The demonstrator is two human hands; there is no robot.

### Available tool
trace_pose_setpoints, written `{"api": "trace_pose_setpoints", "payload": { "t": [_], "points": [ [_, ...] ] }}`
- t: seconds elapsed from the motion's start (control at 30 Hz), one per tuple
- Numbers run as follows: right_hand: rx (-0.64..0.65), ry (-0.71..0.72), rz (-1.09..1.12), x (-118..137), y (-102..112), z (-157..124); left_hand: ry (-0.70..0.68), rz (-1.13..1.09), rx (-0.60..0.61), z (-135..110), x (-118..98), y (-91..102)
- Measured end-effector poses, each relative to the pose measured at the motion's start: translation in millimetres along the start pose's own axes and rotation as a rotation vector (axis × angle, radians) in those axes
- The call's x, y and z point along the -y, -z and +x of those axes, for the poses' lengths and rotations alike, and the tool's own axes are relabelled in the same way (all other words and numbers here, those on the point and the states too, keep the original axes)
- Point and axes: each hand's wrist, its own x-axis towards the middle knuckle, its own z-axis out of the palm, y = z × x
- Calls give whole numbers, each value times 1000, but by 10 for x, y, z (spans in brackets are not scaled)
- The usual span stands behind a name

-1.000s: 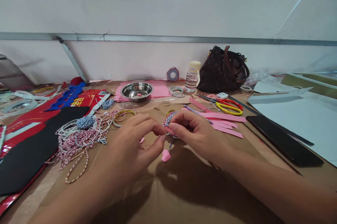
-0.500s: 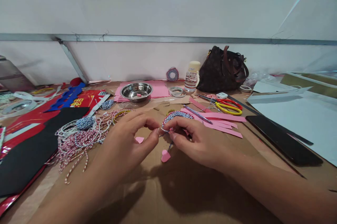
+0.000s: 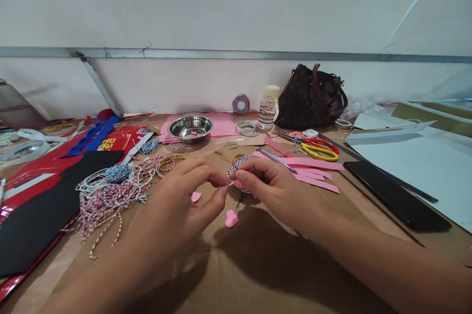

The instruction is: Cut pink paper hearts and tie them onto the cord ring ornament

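Observation:
My right hand (image 3: 273, 188) grips a small ring wound with red, white and blue twine (image 3: 236, 168), its fingers hiding the ring's lower part. A short pale twine end (image 3: 231, 183) sticks out towards my left hand (image 3: 180, 201), whose thumb and fingertips pinch it beside the ring. Under the hands lie two pink paper hearts, one (image 3: 231, 218) below the ring with a thin stem rising from it and a smaller one (image 3: 195, 196) by my left fingers. A purple pen (image 3: 276, 160) rests on pink paper strips (image 3: 313, 171) beyond my right hand.
Brown cardboard (image 3: 236, 265) covers the table. A tangle of red-and-white twine (image 3: 110, 196) lies to the left, by black foam sheet (image 3: 44, 206). Farther back stand a steel bowl (image 3: 191, 128), a plastic bottle (image 3: 268, 110) and a patterned handbag (image 3: 311, 100). Yellow-and-red scissors (image 3: 320, 152) lie right.
My hands have drawn closer around the ring, and my left fingertips have come back to its edge. The ring has shifted slightly and sits lower in my right hand.

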Motion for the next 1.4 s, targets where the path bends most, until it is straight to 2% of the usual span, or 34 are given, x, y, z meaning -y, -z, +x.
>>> {"api": "trace_pose_setpoints", "payload": {
  "t": [0.13,0.33,0.5,0.63,0.83,0.97,1.07,1.17,1.27,1.4],
  "points": [
    [1,-24,-21,-27,-1,12,-26,-32,24,-13,-25,18],
    [42,-25,-107,81,6,-20,6,5,-69,33,-7,23],
    [167,-62,-191,227,6,-50,14,32,-118,58,25,16],
    [208,-49,-169,215,-14,-56,25,36,-122,56,36,15],
    [89,-11,-168,130,-7,-45,37,39,-135,64,25,21],
    [21,19,-73,45,-17,-29,41,32,-120,56,16,25],
    [-47,94,-69,-2,-34,-20,36,20,-111,56,22,25],
    [-46,162,-142,12,-34,-24,33,22,-114,65,25,22],
    [-12,135,-203,45,-24,-34,30,27,-118,72,20,19],
    [-36,137,-156,48,-23,-37,48,21,-120,66,16,19]
  ]
}}
